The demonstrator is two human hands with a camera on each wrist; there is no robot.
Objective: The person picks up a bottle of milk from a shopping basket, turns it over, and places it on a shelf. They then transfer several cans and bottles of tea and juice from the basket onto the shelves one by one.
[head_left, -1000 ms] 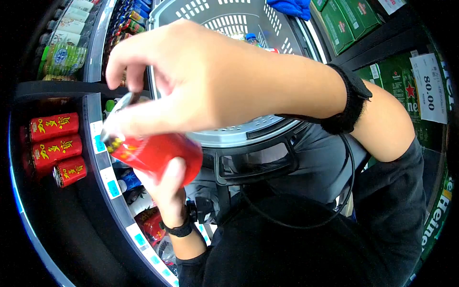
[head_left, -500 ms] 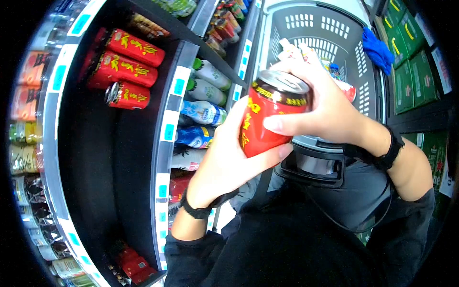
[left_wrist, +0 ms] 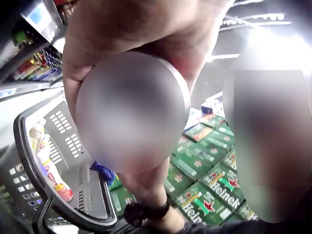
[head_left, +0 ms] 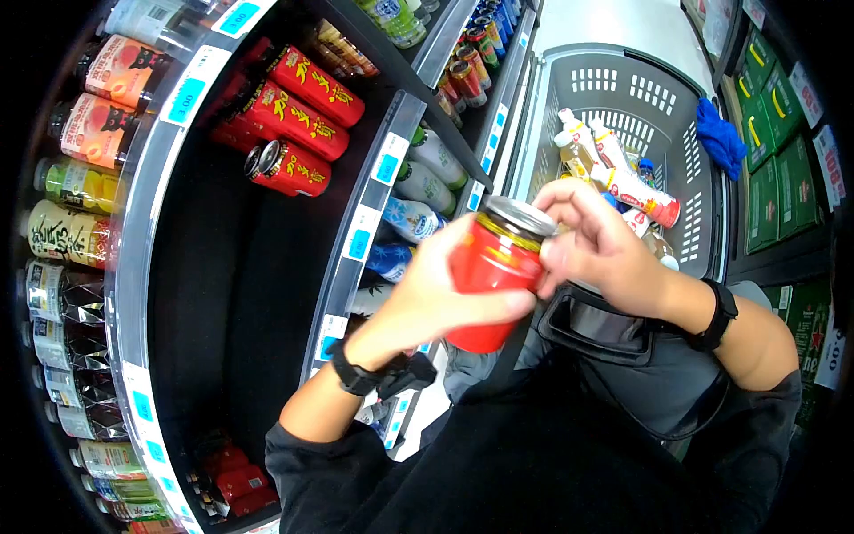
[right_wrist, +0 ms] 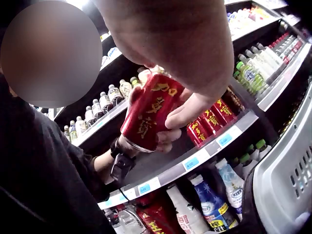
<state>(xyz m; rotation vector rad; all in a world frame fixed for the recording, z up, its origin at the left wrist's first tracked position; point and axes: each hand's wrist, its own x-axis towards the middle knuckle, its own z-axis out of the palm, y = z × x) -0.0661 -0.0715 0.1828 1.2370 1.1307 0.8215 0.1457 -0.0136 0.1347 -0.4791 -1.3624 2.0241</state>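
A red drink can (head_left: 494, 258) with yellow lettering, a dark band and a silver top leans in front of the person's chest. The left hand (head_left: 422, 298) grips its side, thumb laid across the red body. Close by the can's upper right edge is the right hand (head_left: 605, 249), fingers loosely bent and thumb tip right at the can. In the right wrist view, the can (right_wrist: 151, 114) shows its gold characters. A blurred patch hides the can in the left wrist view, where the left hand (left_wrist: 131, 29) spans the top and the right hand (left_wrist: 151, 187) appears below.
Matching red cans (head_left: 298, 116) lie on the dark shelf (head_left: 240, 294) at left, with bottled drinks (head_left: 76, 231) beyond it. A grey basket (head_left: 623, 55) ahead contains several bottles (head_left: 640, 191); a blue cloth (head_left: 721, 138) hangs over its rim. Green boxes (head_left: 783, 191) are stacked at right.
The can came upright between both hands, then shifted lower. The right hand's thumb has drawn back from across the can to its edge. The head view has swung, showing more shelf and basket.
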